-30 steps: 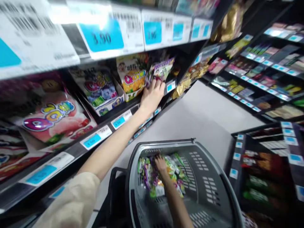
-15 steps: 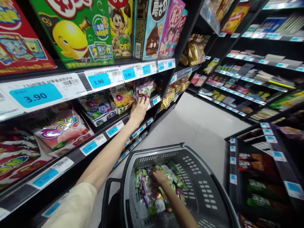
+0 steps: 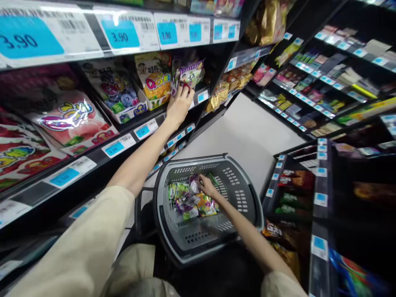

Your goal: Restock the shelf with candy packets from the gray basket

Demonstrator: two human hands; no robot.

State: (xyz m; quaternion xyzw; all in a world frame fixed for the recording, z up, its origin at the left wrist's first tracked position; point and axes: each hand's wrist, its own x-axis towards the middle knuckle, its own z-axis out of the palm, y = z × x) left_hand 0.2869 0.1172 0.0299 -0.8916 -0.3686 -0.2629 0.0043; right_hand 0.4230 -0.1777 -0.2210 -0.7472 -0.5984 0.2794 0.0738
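My left hand (image 3: 180,106) reaches to the lower shelf, its fingers curled round the lower part of a purple-and-white gummy candy bag (image 3: 192,73). Left of it stands an orange-yellow gummy bag (image 3: 154,80), then a dark blueberry one (image 3: 116,90) in a display tray. Down in the grey shopping basket (image 3: 182,243), my right hand (image 3: 206,185) is closed at the edge of a shiny, pale candy bag (image 3: 194,188). Several colourful bags lie under and beside it, among them an orange-yellow packet (image 3: 206,205).
Pink peach gummy bags (image 3: 69,117) fill the shelf nearer on the left. Price labels line the shelf edge (image 3: 119,146). Gold-wrapped packs (image 3: 221,95) hang beyond the shelf end. A low black rack (image 3: 321,189) with snack packets stands right of the basket, across the pale floor (image 3: 247,123).
The view has tilted downward, bringing my legs and the whole basket into sight. My left hand stays at the same candy bag. My right hand has lifted a pale bag among the others.
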